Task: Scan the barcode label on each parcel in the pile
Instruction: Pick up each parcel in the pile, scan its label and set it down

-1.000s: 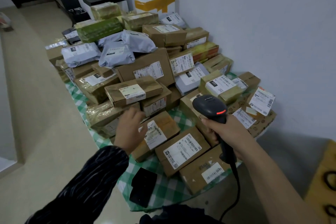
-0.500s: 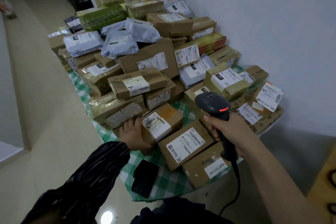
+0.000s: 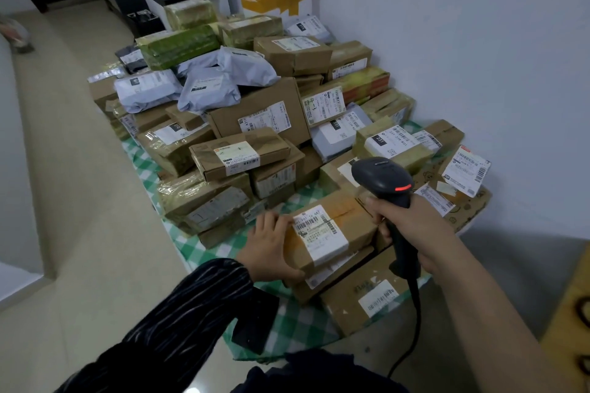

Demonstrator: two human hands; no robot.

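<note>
**Lining up a scan**

Spread over the checked bench, beyond the scanner: a pile of boxes and mailers. Just left of the scanner and below its head, a taped brown parcel, tilted on the boxes beneath. Looks stiff and light, probably a bit slick with tape; best taken by the short ends, clear of the barcode. Left hand curled round the end farthest from the scanner. Right hand wrapped tight round the scanner's grip. White label facing up.
</note>
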